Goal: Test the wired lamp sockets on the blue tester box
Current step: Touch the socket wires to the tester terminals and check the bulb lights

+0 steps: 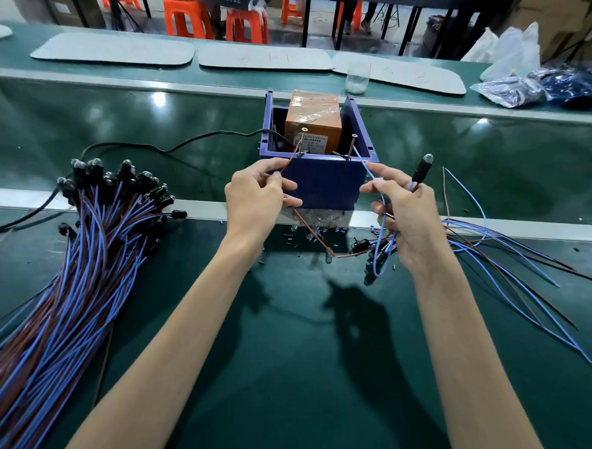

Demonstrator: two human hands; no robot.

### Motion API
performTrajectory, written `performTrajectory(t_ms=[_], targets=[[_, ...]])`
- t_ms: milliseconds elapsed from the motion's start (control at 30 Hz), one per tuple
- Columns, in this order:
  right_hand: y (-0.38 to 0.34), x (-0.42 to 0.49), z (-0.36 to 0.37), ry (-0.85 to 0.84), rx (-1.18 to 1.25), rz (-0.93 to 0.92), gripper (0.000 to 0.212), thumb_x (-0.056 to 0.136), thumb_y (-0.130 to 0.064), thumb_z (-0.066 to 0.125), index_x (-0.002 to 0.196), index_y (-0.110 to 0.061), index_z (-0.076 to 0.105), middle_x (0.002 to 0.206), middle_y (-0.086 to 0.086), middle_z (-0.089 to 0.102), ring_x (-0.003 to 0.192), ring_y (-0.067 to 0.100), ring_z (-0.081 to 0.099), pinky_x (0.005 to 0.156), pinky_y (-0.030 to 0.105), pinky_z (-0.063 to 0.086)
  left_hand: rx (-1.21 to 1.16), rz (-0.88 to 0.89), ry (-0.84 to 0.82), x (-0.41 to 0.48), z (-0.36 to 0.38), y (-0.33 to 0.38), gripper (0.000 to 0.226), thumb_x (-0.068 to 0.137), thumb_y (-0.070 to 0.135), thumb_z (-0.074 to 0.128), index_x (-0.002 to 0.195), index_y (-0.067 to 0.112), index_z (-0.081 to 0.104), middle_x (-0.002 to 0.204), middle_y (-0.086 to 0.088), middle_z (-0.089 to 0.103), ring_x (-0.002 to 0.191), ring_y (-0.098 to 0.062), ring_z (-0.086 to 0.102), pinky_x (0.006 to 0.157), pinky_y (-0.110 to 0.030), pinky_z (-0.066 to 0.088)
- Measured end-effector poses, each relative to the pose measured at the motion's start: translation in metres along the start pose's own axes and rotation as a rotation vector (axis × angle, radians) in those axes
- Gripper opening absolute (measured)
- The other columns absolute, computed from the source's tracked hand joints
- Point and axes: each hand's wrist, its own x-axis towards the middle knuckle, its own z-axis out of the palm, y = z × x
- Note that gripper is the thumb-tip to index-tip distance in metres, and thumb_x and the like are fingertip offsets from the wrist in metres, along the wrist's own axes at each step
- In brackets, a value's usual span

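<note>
Stretched both forearms out over bare green mat, with free room between them and back to the near edge. Pinched red wire between thumb and forefinger of left hand, just in front of the left front corner of box, and led its end up to left screw. Gripped blue wire in right hand, fingers curled round it, with its end up by right screw; could not tell whether either end truly touched metal. Held socket upright above right hand, black body below, clear bulb on top. Found box straight ahead, blue and open-topped, standing just behind rail at near edge of belt, with orange block inside under clear film and both screws rising from its front rim. Saw small clear bulbs strewn at its foot. Had working room hemmed on left by bundle of blue and brown wired sockets, heads toward rail, and on right by loose wires fanned across mat. Noted black cable running over belt into box. Beyond belt, made out grey pads, jar and bags.
</note>
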Motion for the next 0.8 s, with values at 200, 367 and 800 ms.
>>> performTrajectory(t_ms=[200,367,800], targets=[[0.0013,0.0019,-0.0008,0.001,0.029,-0.002,0.027,0.095,-0.002,0.047,0.105,-0.013,0.069,0.063,-0.007,0.06,0.044,0.004,0.036,0.037,0.011,0.024,0.007,-0.012,-0.002,-0.0003,-0.0008,0.0011,0.032,0.096,0.004,0.044,0.095,0.026,0.067,0.062,0.009,0.068,0.055,-0.013,0.069,0.073,-0.029,0.058],[0.002,0.0034,-0.0016,-0.007,0.051,-0.002,0.027,0.094,-0.001,0.046,0.102,-0.012,0.069,0.059,-0.009,0.056,0.044,0.004,0.031,0.038,0.012,0.023,0.019,-0.01,-0.011,-0.0019,-0.0011,0.0021,0.035,0.096,0.004,0.045,0.089,0.03,0.066,0.063,0.009,0.067,0.053,-0.012,0.069,0.072,-0.027,0.057],[0.0044,0.0058,-0.0013,-0.039,0.036,-0.003,0.029,0.094,-0.001,0.046,0.094,-0.015,0.071,0.057,-0.011,0.056,0.043,0.004,0.029,0.038,0.012,0.024,0.018,-0.013,-0.033,-0.004,0.0014,0.0037,0.033,0.095,0.002,0.044,0.094,0.023,0.069,0.067,0.005,0.065,0.05,-0.009,0.067,0.058,-0.015,0.052]])
